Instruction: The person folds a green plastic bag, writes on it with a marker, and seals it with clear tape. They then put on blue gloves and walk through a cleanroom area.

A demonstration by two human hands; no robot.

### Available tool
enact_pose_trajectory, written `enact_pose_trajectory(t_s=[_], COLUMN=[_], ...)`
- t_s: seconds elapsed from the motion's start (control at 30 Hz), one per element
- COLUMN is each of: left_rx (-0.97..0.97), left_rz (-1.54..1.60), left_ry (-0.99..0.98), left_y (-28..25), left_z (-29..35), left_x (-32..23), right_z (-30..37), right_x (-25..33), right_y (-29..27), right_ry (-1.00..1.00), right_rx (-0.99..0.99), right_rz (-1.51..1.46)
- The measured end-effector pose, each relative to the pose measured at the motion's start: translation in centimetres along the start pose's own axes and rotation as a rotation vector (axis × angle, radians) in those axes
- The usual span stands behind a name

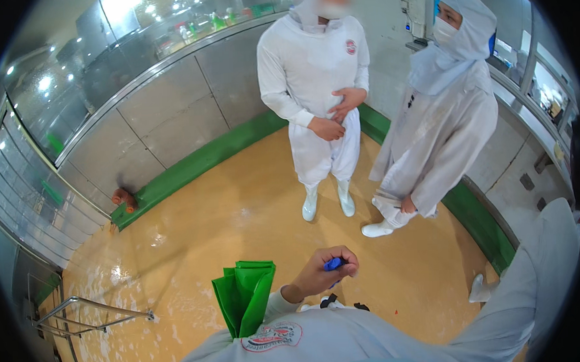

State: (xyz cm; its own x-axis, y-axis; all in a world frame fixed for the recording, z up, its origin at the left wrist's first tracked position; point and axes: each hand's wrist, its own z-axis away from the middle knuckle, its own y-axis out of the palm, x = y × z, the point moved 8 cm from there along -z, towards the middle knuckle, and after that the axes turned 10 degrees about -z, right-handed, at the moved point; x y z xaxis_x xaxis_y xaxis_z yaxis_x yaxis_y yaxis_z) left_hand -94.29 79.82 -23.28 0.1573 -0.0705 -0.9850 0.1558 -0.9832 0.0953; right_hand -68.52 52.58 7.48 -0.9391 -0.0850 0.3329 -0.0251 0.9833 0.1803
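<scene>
My left hand [321,271] is raised in front of my body, its forearm coming from behind the green sheet. The fingers are curled round a blue pen-like object [333,264]; its exact kind is partly hidden by them. Close to the wrist, a folded shiny green plastic sheet [245,296] stands up against the chest of my white coat [348,337], beside a red-and-black emblem. My right hand does not show. A white sleeve [518,294] runs up along the right side, and its hand is out of sight.
Two people in white hooded clothing, one in a white top [314,70] and one in a long coat [452,119], stand ahead on the yellow floor [240,215]. A metal rail [108,307] is at left. Green kerbs [192,162] line the walls; an orange-brown pipe fitting [124,199] sticks out.
</scene>
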Motion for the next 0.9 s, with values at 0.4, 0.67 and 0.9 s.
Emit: enact_pose_trajectory(t_s=[0.4, 0.67, 0.9], left_rx=[0.111, 0.132, 0.117], left_rz=[0.018, 0.037, 0.030], left_ry=[0.033, 0.043, 0.120], left_y=[1.9, 3.3, 4.6], left_z=[-0.9, -1.1, -2.5], left_x=[-0.6, -0.5, -0.7], right_z=[-1.4, -2.0, -2.5], right_x=[0.3, -0.4, -1.2], right_y=[-1.6, -2.0, -1.9], right_ry=[0.021, 0.025, 0.024], right_rx=[0.001, 0.008, 0.019], right_rz=[0.033, 0.021, 0.000])
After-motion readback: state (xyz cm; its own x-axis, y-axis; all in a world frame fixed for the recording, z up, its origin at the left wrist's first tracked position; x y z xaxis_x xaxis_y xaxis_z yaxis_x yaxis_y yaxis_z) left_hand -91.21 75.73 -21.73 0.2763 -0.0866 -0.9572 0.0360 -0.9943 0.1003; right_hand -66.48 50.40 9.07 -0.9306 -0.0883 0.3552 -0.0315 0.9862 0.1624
